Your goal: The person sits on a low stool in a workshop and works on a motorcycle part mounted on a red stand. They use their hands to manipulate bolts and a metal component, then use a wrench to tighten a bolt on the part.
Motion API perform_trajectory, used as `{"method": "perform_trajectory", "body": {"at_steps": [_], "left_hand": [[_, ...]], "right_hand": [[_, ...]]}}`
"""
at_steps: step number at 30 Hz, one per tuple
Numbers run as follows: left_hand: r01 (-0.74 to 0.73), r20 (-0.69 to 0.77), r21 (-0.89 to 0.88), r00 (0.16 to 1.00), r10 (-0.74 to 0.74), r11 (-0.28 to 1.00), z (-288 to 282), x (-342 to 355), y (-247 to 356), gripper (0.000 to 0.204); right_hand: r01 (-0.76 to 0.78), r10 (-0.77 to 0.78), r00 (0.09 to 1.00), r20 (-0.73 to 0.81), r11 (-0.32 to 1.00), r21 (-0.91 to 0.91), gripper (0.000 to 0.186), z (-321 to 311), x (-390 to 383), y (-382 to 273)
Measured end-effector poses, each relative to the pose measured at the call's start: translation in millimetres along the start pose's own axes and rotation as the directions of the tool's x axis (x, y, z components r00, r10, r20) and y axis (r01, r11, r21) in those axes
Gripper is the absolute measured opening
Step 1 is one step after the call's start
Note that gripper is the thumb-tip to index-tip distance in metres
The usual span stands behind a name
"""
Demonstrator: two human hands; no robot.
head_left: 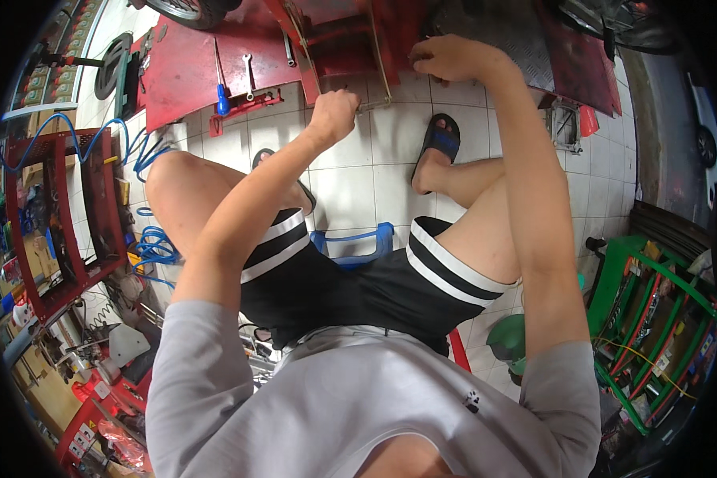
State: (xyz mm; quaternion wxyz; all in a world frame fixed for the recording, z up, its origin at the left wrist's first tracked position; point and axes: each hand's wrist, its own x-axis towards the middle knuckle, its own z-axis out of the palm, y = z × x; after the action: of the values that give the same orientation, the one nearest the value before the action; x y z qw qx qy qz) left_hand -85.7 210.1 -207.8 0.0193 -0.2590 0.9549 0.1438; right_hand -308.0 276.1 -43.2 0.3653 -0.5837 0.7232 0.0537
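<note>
My left hand [336,114] is closed in a fist at the near edge of a red metal lift platform [191,68]. From the fist a thin metal bar [374,104] sticks out to the right, its end by the foot of a red upright frame [338,32]. My right hand [458,60] is to the right of that frame, over the platform's edge. Its fingers are bent inward by a dark part; what they grip is too small to make out. Left of the frame, a blue-handled screwdriver [222,99] and a combination wrench [248,76] lie on the platform.
Motorcycle wheels [187,9] show at the far edge. A red shelf rack [64,223] and a coiled blue air hose [158,245] stand at left. At right are a green rack [653,319] and a green bucket [506,338]. A blue stool [357,245] is between my legs.
</note>
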Motion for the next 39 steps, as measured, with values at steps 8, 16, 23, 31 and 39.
{"method": "perform_trajectory", "body": {"at_steps": [8, 16, 23, 31, 39], "left_hand": [[-0.209, 0.107, -0.278, 0.963, 0.246, 0.938, -110, -26, 26, 0.021], [-0.243, -0.041, -0.587, 0.962, 0.271, 0.772, -228, -36, 15, 0.020], [-0.340, -0.285, -0.618, 0.937, 0.201, 0.709, -249, -23, 9, 0.022], [-0.352, -0.391, -0.708, 0.917, 0.074, 0.612, -222, -39, 21, 0.024], [-0.237, -0.359, -0.732, 0.931, -0.067, 0.639, -228, -26, 26, 0.028]], "right_hand": [[0.192, -0.162, 0.959, -0.231, 0.975, 0.112, 0.032, 6, -12, 3], [0.173, 0.137, 0.871, -0.471, 0.813, 0.556, 0.033, -14, -89, -28], [0.329, 0.104, 0.944, -0.314, -0.379, 0.865, 0.047, 74, -67, -64], [0.421, 0.090, 0.865, -0.494, -0.666, 0.616, 0.046, 65, -44, -119], [0.513, 0.127, 0.805, -0.579, -0.639, 0.573, 0.043, 61, -31, -115]]}}
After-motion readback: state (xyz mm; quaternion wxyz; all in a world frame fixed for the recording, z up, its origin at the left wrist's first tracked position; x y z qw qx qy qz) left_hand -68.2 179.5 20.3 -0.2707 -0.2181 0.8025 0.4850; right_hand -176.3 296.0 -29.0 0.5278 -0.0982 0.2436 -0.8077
